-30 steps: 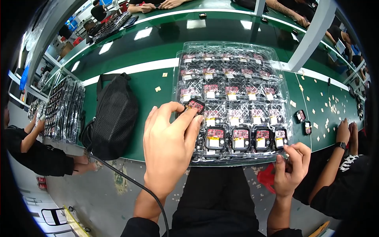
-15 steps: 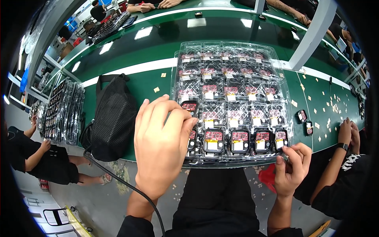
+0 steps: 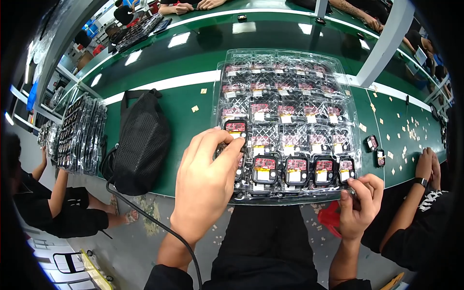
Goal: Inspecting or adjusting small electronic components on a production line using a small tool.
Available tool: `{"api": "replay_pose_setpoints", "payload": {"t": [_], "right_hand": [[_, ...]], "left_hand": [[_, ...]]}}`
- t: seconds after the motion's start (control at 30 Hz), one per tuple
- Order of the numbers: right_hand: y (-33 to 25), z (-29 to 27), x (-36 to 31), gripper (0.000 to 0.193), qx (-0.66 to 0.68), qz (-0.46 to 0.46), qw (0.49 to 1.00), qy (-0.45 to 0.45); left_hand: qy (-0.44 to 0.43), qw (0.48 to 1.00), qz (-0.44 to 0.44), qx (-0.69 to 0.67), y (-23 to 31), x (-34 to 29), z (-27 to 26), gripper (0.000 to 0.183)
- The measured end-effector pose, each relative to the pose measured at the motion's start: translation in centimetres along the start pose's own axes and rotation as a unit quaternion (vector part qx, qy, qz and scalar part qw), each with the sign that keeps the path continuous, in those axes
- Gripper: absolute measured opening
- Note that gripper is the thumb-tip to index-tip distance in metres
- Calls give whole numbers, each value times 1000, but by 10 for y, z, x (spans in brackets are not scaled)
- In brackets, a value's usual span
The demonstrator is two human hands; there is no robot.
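A stack of clear plastic trays (image 3: 285, 121) lies in front of me on the green bench. Through the plastic show rows of small square black device housings with red circuit boards. Along the nearest row, housings such as this one (image 3: 296, 170) sit uncovered in their pockets. My left hand (image 3: 205, 179) is closed, thumb and fingers pinching a black device housing (image 3: 235, 126) at the left end of the second row. My right hand (image 3: 360, 208) curls at the front right corner, thumb and index finger gripping the tray edge beside the last housing (image 3: 346, 169).
Left of the trays lies a black mesh bag (image 3: 141, 145) with a cable. More stacked trays (image 3: 82, 135) stand far left, near a person. Two loose housings (image 3: 371, 143) and scattered pale chips (image 3: 408, 128) lie at right. A co-worker's hands (image 3: 427, 166) rest there.
My left hand has tilted and lowered slightly, and the housing in its fingers now lies flatter, face up, over the second-row pocket. My right hand stays at the corner.
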State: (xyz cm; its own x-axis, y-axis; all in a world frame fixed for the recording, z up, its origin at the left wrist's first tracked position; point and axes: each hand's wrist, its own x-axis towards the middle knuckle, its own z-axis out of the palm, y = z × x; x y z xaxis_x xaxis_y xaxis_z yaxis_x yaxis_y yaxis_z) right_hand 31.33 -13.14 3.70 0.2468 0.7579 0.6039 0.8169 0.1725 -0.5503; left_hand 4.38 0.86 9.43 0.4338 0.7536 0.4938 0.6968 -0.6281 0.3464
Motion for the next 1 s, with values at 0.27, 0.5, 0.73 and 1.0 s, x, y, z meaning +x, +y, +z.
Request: {"api": "replay_pose_setpoints", "payload": {"t": [0.27,0.5,0.73,1.0], "right_hand": [[4,4,7,27,-6,-5,1000,17],[7,7,6,27,-4,-15,1000,12],[6,4,10,26,-13,-20,1000,0],[7,-2,13,24,10,-20,1000,-11]], "left_hand": [[-20,999,-21,32,9,-11,0,34],[-34,997,-20,66,6,-16,-4,35],[-37,998,-49,30,10,-16,-3,33],[-44,994,-34,98,17,-13,-4,32]]}}
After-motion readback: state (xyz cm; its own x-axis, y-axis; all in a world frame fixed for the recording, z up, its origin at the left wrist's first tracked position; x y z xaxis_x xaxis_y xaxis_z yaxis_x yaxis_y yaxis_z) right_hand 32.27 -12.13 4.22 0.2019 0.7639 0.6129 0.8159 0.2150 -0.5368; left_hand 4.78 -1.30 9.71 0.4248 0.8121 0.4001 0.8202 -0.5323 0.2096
